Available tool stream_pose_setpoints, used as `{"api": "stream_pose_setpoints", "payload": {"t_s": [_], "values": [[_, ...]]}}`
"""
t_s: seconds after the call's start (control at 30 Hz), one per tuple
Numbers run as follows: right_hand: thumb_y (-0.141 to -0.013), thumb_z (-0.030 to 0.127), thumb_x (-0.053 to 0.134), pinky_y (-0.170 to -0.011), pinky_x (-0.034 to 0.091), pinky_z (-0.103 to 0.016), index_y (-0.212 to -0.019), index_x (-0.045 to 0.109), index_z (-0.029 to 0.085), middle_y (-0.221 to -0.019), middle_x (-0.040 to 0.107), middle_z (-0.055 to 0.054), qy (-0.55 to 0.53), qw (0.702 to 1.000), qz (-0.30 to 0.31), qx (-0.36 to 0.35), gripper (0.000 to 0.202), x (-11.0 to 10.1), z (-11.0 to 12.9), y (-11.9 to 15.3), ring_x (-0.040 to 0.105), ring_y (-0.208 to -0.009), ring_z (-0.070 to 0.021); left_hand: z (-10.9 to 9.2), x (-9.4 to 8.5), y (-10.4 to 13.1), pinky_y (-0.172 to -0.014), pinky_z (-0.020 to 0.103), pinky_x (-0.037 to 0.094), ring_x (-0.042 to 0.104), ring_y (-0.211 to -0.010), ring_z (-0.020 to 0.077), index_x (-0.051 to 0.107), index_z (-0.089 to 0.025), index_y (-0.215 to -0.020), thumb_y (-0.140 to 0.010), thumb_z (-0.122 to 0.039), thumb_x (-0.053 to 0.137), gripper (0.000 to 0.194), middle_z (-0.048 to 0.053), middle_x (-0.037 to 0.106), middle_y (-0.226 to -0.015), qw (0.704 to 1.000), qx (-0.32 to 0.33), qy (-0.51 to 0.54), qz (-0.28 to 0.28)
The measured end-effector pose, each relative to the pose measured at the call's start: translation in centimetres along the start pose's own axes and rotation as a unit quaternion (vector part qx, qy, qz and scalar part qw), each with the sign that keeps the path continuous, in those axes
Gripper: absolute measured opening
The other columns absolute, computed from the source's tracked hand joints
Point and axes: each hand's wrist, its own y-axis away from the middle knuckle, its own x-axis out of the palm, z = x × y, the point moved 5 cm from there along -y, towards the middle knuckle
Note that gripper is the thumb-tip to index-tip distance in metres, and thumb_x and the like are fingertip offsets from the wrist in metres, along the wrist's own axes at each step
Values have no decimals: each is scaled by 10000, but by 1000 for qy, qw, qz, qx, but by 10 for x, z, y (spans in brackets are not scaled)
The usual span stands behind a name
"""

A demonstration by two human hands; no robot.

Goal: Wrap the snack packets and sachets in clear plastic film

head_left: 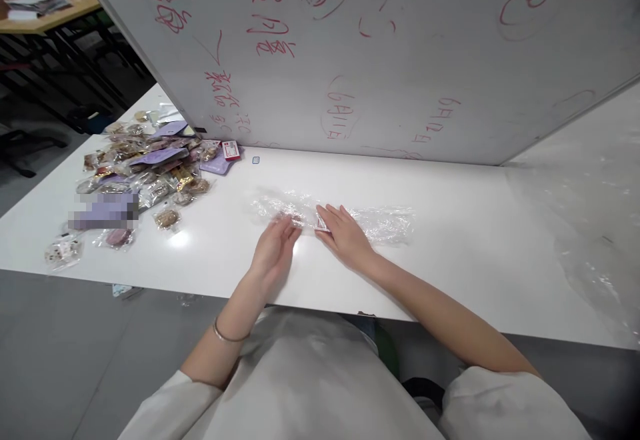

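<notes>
A strip of clear, crinkled plastic film [387, 224] lies across the white table in front of me. My left hand [276, 245] touches the film's near edge at its left part, fingers loosely curved. Flat on the film's middle rests my right hand [346, 237], its fingers pointing up and left. A small red and white packet [321, 224] shows partly under my right fingers; the rest of it is hidden. Something reddish shows faintly through the film by my left fingertips, too unclear to name.
Packaged snacks and purple pouches [159, 157] are heaped at the left of the table [220, 253]. A whiteboard [300, 107] with red writing stands along the back. More clear plastic film [595, 227] spreads at the right. A red and white box [231, 151] sits beside the heap.
</notes>
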Motion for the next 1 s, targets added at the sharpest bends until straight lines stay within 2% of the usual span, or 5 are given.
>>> {"api": "stream_pose_setpoints", "payload": {"t_s": [0.1,0.2,0.37,0.67,1.0], "values": [[-984,326,376,-1231,166,-545,-1593,-27,198,-1587,339,-108,-42,999,3,-12,742,3,3,1,233,-1498,-244,-16,13,-14,-1217,454,297,346,-1458,221,445,-210,-1411,-996,-272,384,424,82,403,-1557,973,143,-183,-10],[-882,196,406,-1205,243,-540,-1574,-137,229,-1635,222,-92,-117,991,-38,47,880,-5,-10,2,229,-1499,-234,-14,42,-16,-1239,484,228,231,-1505,209,404,-244,-1459,-973,-186,309,498,42,275,-1622,866,303,-391,79],[-802,227,490,-1151,324,-514,-1474,386,172,-1517,435,-137,-100,976,-55,188,682,-56,-71,18,374,-1419,-292,26,78,-17,-1213,509,272,185,-1516,230,231,-195,-1552,-893,-42,310,681,123,202,-1635,677,390,-571,253],[-692,602,725,-668,512,-353,-742,637,201,-760,671,-37,-218,882,251,335,413,-102,-112,49,628,-727,-219,43,91,-9,-1198,606,149,172,-1501,374,414,-202,-1480,-994,-486,414,563,159,304,-1595,530,403,-702,252],[-911,533,394,-998,528,-449,-1022,593,217,-1218,665,-128,-484,792,-165,334,391,-67,-73,32,612,-1204,-274,39,76,3,-1161,675,129,232,-1473,419,407,-99,-1452,-973,-372,459,554,231,370,-1542,502,425,-718,227]]}}
